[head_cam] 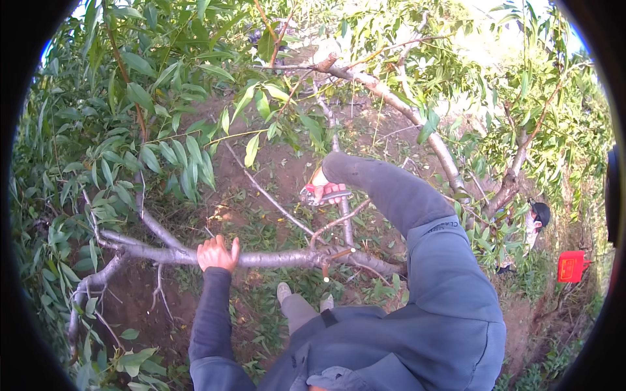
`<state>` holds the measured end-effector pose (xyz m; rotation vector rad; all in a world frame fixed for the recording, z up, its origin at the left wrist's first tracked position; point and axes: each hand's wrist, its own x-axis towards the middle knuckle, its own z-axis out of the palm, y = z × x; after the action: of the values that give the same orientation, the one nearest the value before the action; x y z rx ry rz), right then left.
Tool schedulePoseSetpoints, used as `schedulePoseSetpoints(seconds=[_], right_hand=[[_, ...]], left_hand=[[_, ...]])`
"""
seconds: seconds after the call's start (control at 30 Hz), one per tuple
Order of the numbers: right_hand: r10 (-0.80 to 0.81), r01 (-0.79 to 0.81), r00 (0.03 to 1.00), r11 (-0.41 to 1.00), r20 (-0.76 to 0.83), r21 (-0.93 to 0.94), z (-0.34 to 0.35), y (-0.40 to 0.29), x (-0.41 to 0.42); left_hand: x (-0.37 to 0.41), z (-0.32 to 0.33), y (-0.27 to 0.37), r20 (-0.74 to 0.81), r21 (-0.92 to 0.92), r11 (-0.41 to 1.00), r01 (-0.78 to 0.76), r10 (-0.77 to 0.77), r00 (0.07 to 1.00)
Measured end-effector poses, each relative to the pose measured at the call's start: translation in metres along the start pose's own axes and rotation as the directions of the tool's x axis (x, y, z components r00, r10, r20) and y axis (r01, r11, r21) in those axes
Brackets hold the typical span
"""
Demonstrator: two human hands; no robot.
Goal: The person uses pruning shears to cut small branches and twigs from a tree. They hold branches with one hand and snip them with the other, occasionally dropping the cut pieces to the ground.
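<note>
My left hand point(218, 252) grips a thick, grey-barked tree branch point(279, 258) from above, the fingers wrapped over its far side. Beyond that branch, my right hand point(328, 189) is closed around red-and-grey hand pruners point(313, 195), whose blades point left. Whether the blades are apart is too small to tell. Below the pruners, two cut stubs point(325, 271) with pale ends stand out from the thick branch. A thin bare side branch point(274, 201) slants up and left from the same spot. A short reddish side branch point(342, 221) curves off to the right.
Leafy shoots point(146, 102) crowd the left side. A thick limb point(398, 105) arches across the upper right. At the right, a person in a dark cap point(541, 214) is partly behind foliage, near a red object point(571, 267) bearing writing. Cut leaves and twigs litter the soil.
</note>
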<state>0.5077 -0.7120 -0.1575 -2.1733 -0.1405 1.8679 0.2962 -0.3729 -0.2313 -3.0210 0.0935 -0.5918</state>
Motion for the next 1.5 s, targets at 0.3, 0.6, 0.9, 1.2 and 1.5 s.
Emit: schedulePoseSetpoints(seconds=[0.3, 0.6, 0.9, 1.2, 1.5], right_hand=[[-0.161, -0.424, 0.738, 0.645, -0.656, -0.636, -0.008, 0.031, -0.040], [0.253, 0.350, 0.332, 0.861, -0.908, 0.368, -0.129, 0.072, 0.023], [0.364, 0.399, 0.160, 0.827, -0.918, 0.397, -0.145, 0.033, 0.015], [0.127, 0.068, 0.075, 0.989, -0.989, 0.132, -0.083, 0.007, 0.008], [-0.353, -0.398, 0.706, 0.518, -0.614, -0.757, 0.001, 0.026, 0.049]], left_hand=[[-0.001, 0.001, -0.001, 0.048, 0.013, 0.999, 0.035, -0.035, 0.998], [0.005, 0.007, 0.006, 0.000, -0.021, 1.000, -0.020, 0.020, 1.000], [0.003, 0.003, 0.002, -0.044, -0.006, 1.000, -0.020, 0.020, 0.999], [0.000, -0.001, -0.003, -0.036, -0.007, 1.000, -0.008, 0.008, 0.999], [0.001, 0.001, -0.002, -0.040, -0.030, 1.000, -0.008, 0.007, 0.999]])
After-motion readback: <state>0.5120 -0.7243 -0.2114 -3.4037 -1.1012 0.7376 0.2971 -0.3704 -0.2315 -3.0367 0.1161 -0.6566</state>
